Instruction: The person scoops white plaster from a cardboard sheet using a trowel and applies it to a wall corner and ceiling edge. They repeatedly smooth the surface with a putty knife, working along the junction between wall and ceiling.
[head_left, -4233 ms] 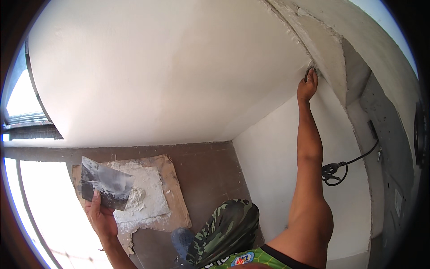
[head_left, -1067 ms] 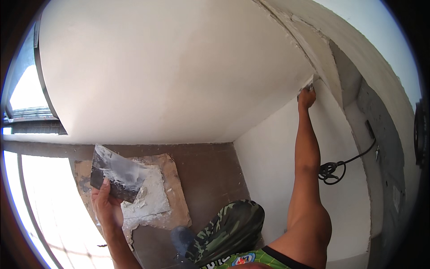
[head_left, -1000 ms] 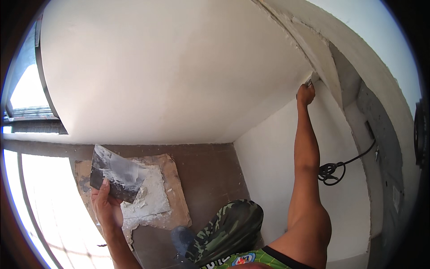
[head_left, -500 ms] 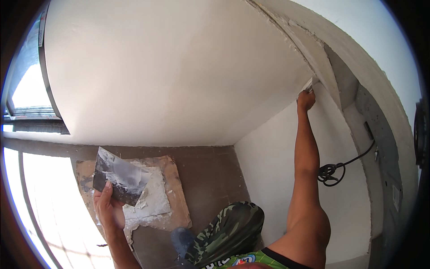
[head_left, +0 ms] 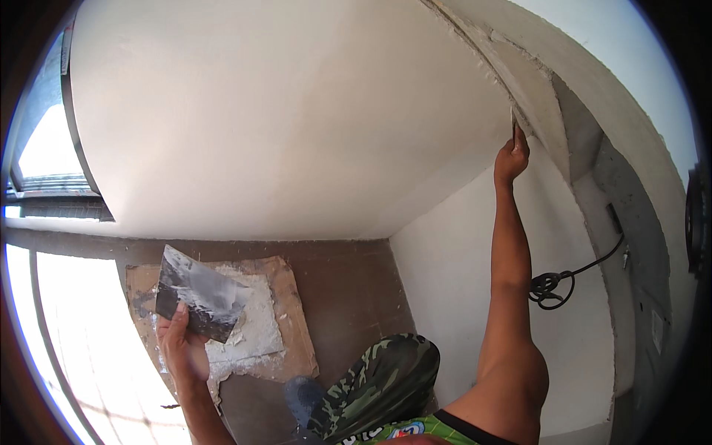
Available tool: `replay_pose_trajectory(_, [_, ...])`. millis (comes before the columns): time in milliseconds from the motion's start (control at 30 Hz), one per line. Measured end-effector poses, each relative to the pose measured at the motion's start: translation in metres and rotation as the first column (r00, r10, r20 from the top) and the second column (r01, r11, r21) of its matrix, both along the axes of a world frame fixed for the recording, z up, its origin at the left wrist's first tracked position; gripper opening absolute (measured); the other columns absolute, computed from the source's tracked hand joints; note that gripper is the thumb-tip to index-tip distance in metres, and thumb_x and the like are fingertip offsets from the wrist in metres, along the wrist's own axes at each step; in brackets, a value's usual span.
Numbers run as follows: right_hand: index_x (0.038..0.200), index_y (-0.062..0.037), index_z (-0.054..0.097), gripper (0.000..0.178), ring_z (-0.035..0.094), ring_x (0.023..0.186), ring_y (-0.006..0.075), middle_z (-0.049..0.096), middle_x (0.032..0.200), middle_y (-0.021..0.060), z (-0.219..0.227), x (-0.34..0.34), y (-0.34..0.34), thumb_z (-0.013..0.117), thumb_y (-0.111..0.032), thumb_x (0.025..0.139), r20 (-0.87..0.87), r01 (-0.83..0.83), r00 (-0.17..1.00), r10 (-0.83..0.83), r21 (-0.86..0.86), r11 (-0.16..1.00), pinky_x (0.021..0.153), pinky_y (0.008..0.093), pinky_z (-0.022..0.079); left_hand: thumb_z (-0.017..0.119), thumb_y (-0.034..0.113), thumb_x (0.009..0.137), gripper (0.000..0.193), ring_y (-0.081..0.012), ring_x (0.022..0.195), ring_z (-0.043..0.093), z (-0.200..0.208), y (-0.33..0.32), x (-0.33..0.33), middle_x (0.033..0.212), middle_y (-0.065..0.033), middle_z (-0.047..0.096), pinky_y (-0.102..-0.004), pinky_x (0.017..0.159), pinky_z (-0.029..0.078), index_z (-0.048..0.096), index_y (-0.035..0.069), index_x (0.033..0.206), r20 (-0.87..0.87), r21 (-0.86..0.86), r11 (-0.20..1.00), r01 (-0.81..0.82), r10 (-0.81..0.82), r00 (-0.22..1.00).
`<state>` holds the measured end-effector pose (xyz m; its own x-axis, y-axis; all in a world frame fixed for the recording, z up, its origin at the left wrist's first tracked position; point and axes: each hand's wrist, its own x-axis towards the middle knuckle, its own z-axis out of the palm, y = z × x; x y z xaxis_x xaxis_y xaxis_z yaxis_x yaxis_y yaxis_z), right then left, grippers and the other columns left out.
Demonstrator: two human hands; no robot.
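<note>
At lower left, the left hand (head_left: pixel 184 350) gripped a plaster-smeared metal plate (head_left: pixel 199 294), held level over the cardboard sheet (head_left: pixel 285 311). Right hand (head_left: pixel 512 157), arm fully raised, pinched a small blade (head_left: pixel 512 121) against the ceiling joint (head_left: pixel 486 55).

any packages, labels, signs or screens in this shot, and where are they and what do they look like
No packages, signs or screens show.
Print on the shirt: bottom edge, a small multicoloured patch on green cloth.
Wall plate: far right on the grey wall strip, a small pale rectangle; too small to tell more.

Plaster-smeared steel trowel (head_left: pixel 202 295) tilted; small scraper (head_left: pixel 513 122) against ceiling corner
</note>
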<state>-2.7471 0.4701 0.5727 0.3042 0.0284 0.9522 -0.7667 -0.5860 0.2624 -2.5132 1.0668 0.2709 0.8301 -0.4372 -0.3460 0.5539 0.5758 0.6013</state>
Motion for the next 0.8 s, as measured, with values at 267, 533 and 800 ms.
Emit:
replay_pose_trajectory(267, [0.122,-0.0026,0.065,0.04,0.063,0.112,0.033,0.068,0.119,0.014,-0.054,0.007,-0.001,0.055,0.009,0.085,-0.112,-0.106,0.988,0.108,0.021,0.994,0.097,0.0401,0.05,0.056,0.01,0.097,0.01,-0.016,0.089,0.066,-0.015,0.001,0.003,0.1,-0.0095,0.064,-0.0347,0.075,0.058,0.057,0.002,0.103,-0.023,-0.001,1.0,0.025,-0.025,0.999])
replay_pose_trajectory(533, [0.117,0.0021,0.067,0.032,0.063,0.113,0.0349,0.067,0.118,0.0202,-0.015,-0.039,-0.035,0.054,0.007,0.088,0.064,-0.12,0.991,0.12,-0.007,0.993,0.095,0.0411,0.051,0.056,0.012,0.098,0.016,-0.0165,0.092,0.067,-0.006,0.0,0.002,0.105,-0.0086,0.067,-0.0352,0.078,0.059,0.059,0.004,0.111,0.02,-0.018,0.999,0.028,-0.028,0.999])
replay_pose_trajectory(800, [0.121,0.0,0.065,0.036,0.06,0.118,0.0338,0.066,0.121,0.0191,-0.02,-0.026,-0.053,0.055,0.006,0.088,0.037,-0.157,0.987,0.155,0.063,0.986,0.101,0.0398,0.048,0.056,0.011,0.098,0.018,-0.015,0.087,0.068,-0.011,-0.012,-0.002,0.104,-0.0078,0.067,-0.0316,0.072,0.059,0.059,0.002,0.112,-0.018,0.014,0.999,0.038,-0.038,0.999])
